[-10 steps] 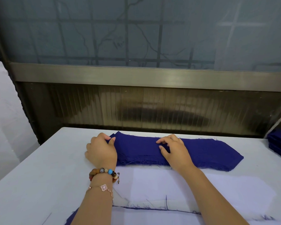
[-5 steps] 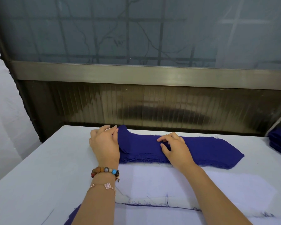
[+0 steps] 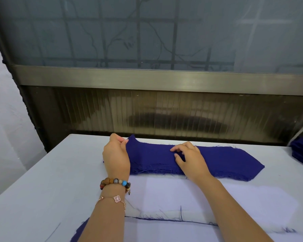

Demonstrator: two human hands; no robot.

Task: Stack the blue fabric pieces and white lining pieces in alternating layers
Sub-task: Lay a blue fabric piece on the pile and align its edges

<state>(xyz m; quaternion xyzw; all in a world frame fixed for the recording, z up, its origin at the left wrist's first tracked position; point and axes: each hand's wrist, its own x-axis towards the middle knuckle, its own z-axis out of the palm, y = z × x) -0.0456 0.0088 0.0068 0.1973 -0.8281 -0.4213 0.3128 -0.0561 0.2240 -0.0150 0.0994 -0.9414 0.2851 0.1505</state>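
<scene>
Head view, left hand [image 3: 116, 155] pinching blue fabric [image 3: 220, 158]

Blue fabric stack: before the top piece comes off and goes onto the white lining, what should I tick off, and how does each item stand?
1. Grip: left hand pinches the corner of the top blue piece: ok.
2. Only one layer pinched: cannot tell.
3. Steadying: right hand rests on the blue stack: ok.
4. Target: white lining piece lies flat in front of the stack: ok.
5. Lining free of strays: not ok; blue threads lie at its near edge.
</scene>
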